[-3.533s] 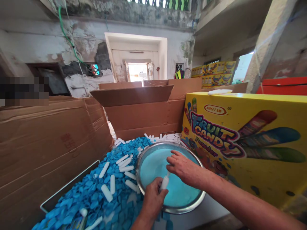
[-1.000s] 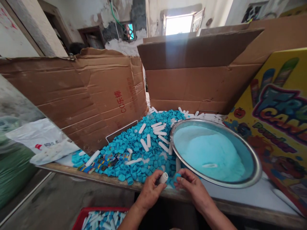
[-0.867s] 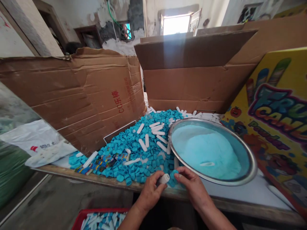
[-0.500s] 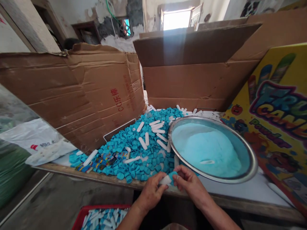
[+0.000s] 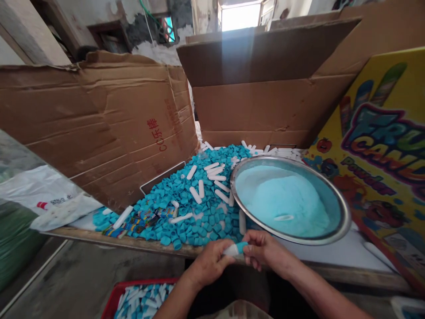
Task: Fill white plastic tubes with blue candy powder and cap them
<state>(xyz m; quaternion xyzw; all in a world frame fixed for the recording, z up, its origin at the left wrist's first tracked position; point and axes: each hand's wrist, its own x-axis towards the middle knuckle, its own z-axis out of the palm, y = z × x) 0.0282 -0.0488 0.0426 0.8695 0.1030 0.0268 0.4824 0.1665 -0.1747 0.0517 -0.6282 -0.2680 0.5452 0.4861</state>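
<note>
My left hand is closed round a small white plastic tube just over the table's front edge. A blue cap sits on the tube's right end, in line with it. The thumb and fingertips of my right hand pinch the cap's outer end. Behind my hands spreads a heap of blue caps, with several white tubes lying on top. To the right stands a steel basin of pale blue powder, in which a small white piece lies.
Tall cardboard sheets wall the table at the left and back. A yellow printed candy box leans at the right. Below the table edge, a red crate holds capped tubes. Printed wrappers lie among the caps.
The blue cap now lines up straighter with the white tube, and more of it shows between my hands. My view has shifted slightly; the basin and heap have stayed put.
</note>
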